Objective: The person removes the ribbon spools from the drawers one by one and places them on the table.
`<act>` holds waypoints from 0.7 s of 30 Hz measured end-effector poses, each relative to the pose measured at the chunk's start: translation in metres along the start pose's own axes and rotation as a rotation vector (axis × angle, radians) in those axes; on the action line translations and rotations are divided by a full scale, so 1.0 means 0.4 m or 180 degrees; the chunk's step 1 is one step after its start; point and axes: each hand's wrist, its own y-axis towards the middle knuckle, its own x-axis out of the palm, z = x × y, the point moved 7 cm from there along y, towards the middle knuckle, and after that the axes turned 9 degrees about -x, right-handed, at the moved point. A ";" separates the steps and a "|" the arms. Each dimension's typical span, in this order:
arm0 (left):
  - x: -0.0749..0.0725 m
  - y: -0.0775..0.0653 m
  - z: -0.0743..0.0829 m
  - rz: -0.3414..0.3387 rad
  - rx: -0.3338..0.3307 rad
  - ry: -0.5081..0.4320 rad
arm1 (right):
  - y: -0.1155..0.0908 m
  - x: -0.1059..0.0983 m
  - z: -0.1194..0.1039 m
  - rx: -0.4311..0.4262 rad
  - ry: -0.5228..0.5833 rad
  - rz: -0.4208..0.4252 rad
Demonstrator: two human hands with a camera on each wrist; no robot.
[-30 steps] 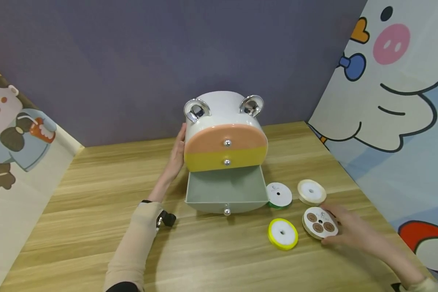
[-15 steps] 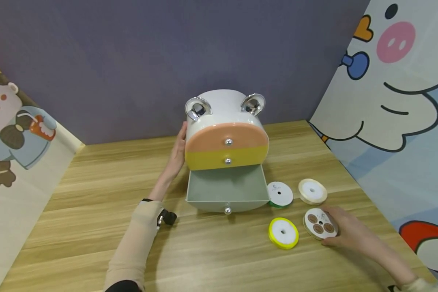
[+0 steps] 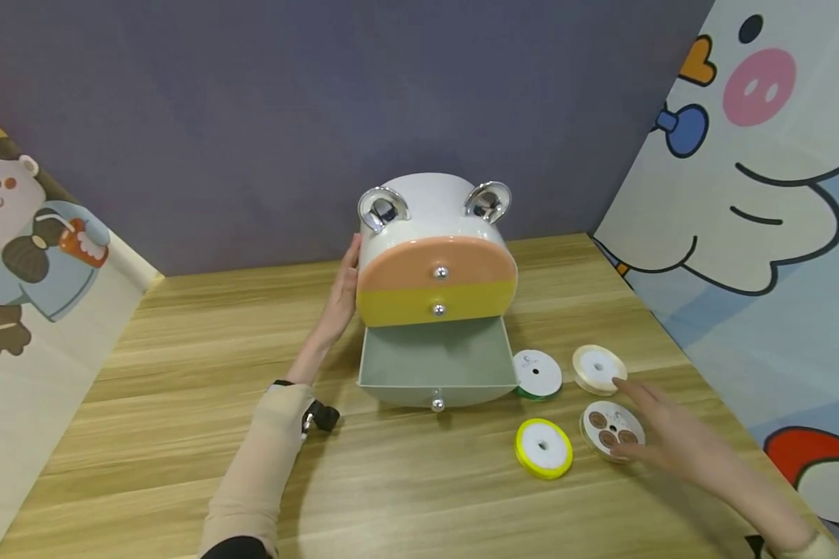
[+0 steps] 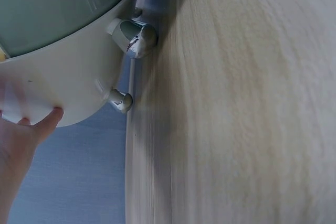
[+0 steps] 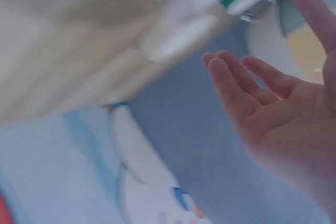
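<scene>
A small animal-shaped drawer cabinet with silver ears stands against the back wall. Its pale green bottom drawer is pulled out and nothing lies in it. My left hand rests along the cabinet's left side; in the left wrist view its fingertips touch the white shell. My right hand is spread over the right edge of a white ribbon spool with brown circles, thumb overlapping it in the head view. The right wrist view shows the palm with nothing in it.
Around that spool lie a cream ribbon spool, a yellow ribbon spool and a white spool with green ribbon, right by the drawer's corner. Cartoon-painted panels border the wooden table left and right.
Half a second ago my right hand's thumb and fingers were around the spool with brown circles; now they are spread apart and the spool lies on the table. My left hand has stayed.
</scene>
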 end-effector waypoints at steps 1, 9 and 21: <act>0.000 0.000 0.002 0.0004 0.0010 0.0001 | 0.009 -0.017 -0.021 -0.0103 -0.0036 0.0107; -0.002 0.001 0.009 -0.0007 0.0065 0.0022 | 0.103 -0.031 -0.229 -0.0894 0.1555 0.0183; -0.001 -0.004 0.002 0.0008 -0.0023 0.0049 | 0.185 0.249 -0.396 0.0840 0.4755 -0.1516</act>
